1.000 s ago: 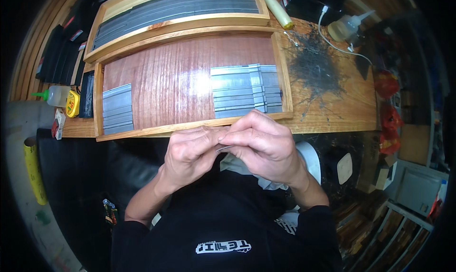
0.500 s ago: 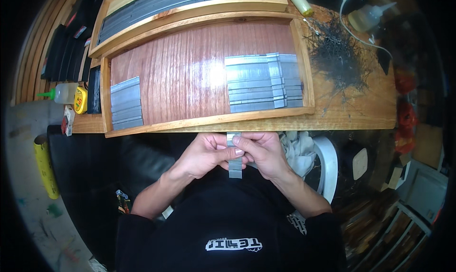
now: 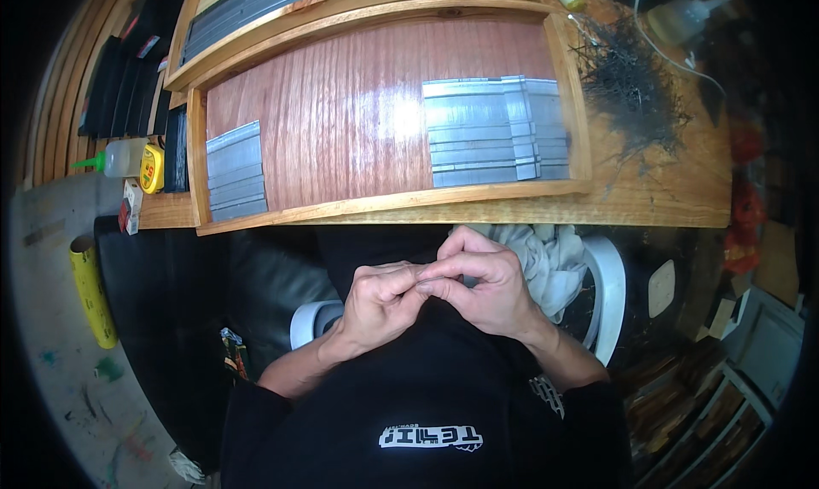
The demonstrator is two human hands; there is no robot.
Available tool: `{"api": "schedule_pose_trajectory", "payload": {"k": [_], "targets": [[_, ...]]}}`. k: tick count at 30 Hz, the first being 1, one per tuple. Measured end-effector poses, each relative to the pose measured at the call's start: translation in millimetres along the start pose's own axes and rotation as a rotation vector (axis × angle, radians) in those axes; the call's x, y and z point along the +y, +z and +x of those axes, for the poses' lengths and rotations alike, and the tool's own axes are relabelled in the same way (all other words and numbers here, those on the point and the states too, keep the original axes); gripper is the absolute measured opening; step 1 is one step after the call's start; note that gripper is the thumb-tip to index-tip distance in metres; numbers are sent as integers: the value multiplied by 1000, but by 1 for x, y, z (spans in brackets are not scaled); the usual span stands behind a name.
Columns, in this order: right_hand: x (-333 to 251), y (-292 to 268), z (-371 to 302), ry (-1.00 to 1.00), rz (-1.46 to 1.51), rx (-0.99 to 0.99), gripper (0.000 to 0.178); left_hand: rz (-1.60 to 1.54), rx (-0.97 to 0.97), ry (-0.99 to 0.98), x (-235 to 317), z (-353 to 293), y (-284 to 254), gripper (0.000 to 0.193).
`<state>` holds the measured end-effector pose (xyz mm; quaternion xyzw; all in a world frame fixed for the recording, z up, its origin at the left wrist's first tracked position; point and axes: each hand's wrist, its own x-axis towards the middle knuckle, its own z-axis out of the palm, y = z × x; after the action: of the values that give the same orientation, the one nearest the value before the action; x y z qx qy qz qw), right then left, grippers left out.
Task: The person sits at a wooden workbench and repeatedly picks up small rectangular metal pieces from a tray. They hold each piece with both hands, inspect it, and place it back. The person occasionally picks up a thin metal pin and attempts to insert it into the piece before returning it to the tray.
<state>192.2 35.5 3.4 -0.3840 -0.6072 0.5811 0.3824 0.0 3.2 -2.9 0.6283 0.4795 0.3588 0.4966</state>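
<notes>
A wooden counter (image 3: pixel 661 209) stands before a white chair (image 3: pixel 614 301), with a paint-stained grey floor (image 3: pixel 51 318) on the left.

Thin strip (image 3: pixel 438 279) mostly hidden between left grip (image 3: pixel 380 303) and right grip (image 3: pixel 488 288), rear tray (image 3: pixel 341 2) cropped above.

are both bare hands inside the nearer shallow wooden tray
No, the left hand and right hand meet in front of the nearer tray.
</notes>
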Motion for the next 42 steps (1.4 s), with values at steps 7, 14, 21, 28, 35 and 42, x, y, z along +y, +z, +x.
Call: {"api": "schedule_pose_trajectory", "payload": {"k": [7, 14, 21, 28, 35, 42], "targets": [[-5, -2, 3, -24, -5, -47, 14, -27, -19, -54, 7, -3, -1, 14], [-5, -3, 2, -14, -24, -41, 14, -48, 27, 3, 0, -2, 6, 13], [-6, -1, -1, -76, -128, -13, 17, -9, -30, -14, 4, 1, -1, 12], [-4, 0, -6, -85, -86, 23, 21, -61, -107, 2, 1, 5, -7, 13], [-4, -2, -5, -85, -92, 26, 16, -103, -94, -18, 0, 3, -5, 15], [-5, -3, -3, -103, -107, 42, 14, -112, -96, -26, 2, 3, -5, 17]]}}
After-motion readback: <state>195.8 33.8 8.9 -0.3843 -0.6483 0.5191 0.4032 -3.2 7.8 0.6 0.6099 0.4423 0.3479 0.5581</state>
